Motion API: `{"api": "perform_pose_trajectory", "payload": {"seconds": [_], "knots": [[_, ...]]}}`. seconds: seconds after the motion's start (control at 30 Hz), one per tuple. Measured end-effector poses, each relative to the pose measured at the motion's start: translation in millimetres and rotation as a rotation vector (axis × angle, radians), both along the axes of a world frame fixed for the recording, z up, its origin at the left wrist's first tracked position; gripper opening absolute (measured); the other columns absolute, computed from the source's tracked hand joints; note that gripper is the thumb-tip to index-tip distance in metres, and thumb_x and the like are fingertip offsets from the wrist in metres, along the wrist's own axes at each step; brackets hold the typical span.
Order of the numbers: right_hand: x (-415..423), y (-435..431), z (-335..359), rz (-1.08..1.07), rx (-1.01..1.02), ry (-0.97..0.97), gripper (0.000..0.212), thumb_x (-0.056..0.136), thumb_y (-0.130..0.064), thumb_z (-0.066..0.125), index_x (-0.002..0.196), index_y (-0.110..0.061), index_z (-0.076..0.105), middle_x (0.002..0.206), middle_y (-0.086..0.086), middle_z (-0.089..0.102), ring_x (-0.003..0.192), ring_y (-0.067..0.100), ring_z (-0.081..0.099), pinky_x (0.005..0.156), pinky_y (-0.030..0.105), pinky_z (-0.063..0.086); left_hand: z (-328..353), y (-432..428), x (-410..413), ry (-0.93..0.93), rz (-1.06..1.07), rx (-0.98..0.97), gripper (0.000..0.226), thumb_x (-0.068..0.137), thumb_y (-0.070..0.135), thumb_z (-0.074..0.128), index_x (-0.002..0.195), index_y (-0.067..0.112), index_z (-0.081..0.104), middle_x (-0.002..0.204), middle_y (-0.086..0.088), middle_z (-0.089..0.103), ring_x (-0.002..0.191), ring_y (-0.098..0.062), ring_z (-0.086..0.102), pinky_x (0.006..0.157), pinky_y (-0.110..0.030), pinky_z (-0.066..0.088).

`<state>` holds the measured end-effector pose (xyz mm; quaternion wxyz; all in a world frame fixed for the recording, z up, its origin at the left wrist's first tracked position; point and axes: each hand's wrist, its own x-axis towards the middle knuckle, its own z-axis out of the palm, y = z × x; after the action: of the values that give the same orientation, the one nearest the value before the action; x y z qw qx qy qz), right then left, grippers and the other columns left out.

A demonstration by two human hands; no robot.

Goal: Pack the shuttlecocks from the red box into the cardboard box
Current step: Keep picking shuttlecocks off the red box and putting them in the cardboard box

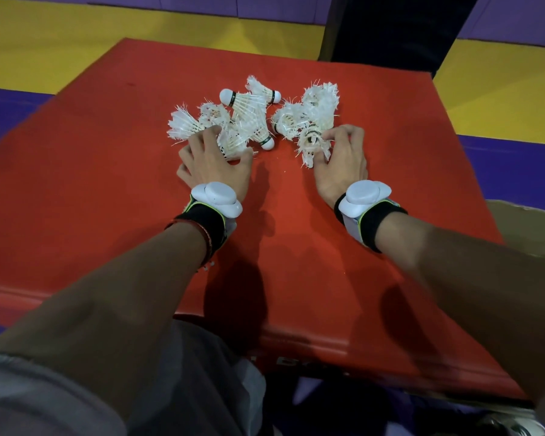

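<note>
Several worn white shuttlecocks [249, 105] lie in a loose pile on the flat top of the red box [107, 152], toward its far side. My left hand [214, 162] rests on the left end of the pile, its fingers curled around a shuttlecock [233, 143]. At the right end my right hand [343, 158] pinches a frayed shuttlecock [312, 146] between thumb and fingers. Both wrists carry white sensor pods on black bands. A corner of the cardboard box [529, 225] shows at the right edge, beyond the red box.
The red box stands on a floor of yellow [60, 42] and purple [516, 171] mats. A dark upright panel [390, 29] rises behind its far right corner. My grey-clad knee [186, 388] is at the near edge.
</note>
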<state>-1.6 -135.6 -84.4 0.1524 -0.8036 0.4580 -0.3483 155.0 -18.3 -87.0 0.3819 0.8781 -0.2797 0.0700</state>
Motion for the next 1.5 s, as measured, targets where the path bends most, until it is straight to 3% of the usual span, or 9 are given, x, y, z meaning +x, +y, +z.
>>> {"api": "perform_pose_trajectory", "payload": {"seconds": [0.33,0.53,0.63,0.83,1.03,1.23,1.43,1.5], "knots": [[7,-7,-4,-0.072,0.058,-0.050,0.018,0.092,-0.020,0.060,0.109,-0.024,0.055,0.116,-0.003,0.054,0.094,0.023,0.060,0.066,0.031,0.036,-6,-16,4,0.073,0.090,-0.014,0.067,0.073,0.068,0.059,0.124,0.026,0.049,0.122,0.007,0.053,0.116,-0.024,0.045,0.097,-0.043,0.030],[10,-11,-6,-0.144,0.080,-0.105,0.019,0.089,-0.015,0.058,0.103,-0.027,0.057,0.103,-0.008,0.064,0.095,0.021,0.061,0.065,0.032,0.041,-7,-17,6,0.073,0.070,-0.047,0.052,0.078,0.054,0.057,0.120,0.024,0.050,0.120,0.006,0.055,0.114,-0.024,0.048,0.097,-0.044,0.031],[6,-10,-6,-0.177,0.115,-0.160,0.021,0.087,-0.016,0.054,0.105,-0.025,0.059,0.096,-0.003,0.067,0.090,0.025,0.062,0.066,0.034,0.044,-6,-15,4,0.088,0.086,-0.090,0.046,0.078,0.048,0.055,0.119,0.026,0.050,0.116,0.007,0.055,0.111,-0.023,0.047,0.096,-0.044,0.031],[-1,-8,-6,-0.214,0.133,-0.225,0.024,0.086,-0.011,0.053,0.105,-0.021,0.063,0.090,0.003,0.069,0.085,0.029,0.062,0.064,0.033,0.038,-3,-16,1,0.070,0.071,-0.052,0.047,0.077,0.037,0.054,0.123,0.031,0.052,0.118,0.006,0.053,0.111,-0.021,0.047,0.102,-0.045,0.029],[2,-8,-5,-0.201,0.151,-0.188,0.024,0.088,-0.010,0.050,0.107,-0.021,0.060,0.090,0.002,0.069,0.086,0.030,0.063,0.067,0.039,0.046,-3,-18,0,-0.003,0.055,-0.029,0.034,0.073,0.033,0.053,0.106,0.023,0.052,0.114,0.004,0.049,0.103,-0.021,0.050,0.100,-0.044,0.029],[1,-7,-5,-0.203,0.139,-0.191,0.023,0.090,-0.010,0.051,0.108,-0.021,0.060,0.092,0.001,0.070,0.087,0.030,0.063,0.066,0.038,0.044,-4,-16,-11,-0.243,-0.219,0.031,0.036,0.071,0.031,0.049,0.107,0.030,0.054,0.117,0.009,0.048,0.110,-0.016,0.049,0.106,-0.048,0.027],[0,-7,-4,-0.195,0.145,-0.203,0.023,0.089,-0.008,0.050,0.106,-0.020,0.060,0.093,0.001,0.069,0.087,0.029,0.063,0.066,0.037,0.045,-7,-20,-5,-0.185,-0.247,0.044,0.033,0.073,0.031,0.054,0.105,0.030,0.061,0.132,0.008,0.045,0.109,-0.014,0.056,0.105,-0.049,0.031],[0,-6,-4,-0.189,0.144,-0.212,0.024,0.089,-0.008,0.050,0.106,-0.019,0.060,0.092,0.002,0.069,0.086,0.029,0.063,0.066,0.039,0.046,-6,-19,-7,-0.177,-0.283,0.076,0.029,0.075,0.032,0.053,0.103,0.030,0.061,0.127,0.009,0.050,0.105,-0.015,0.057,0.103,-0.047,0.032]]}}
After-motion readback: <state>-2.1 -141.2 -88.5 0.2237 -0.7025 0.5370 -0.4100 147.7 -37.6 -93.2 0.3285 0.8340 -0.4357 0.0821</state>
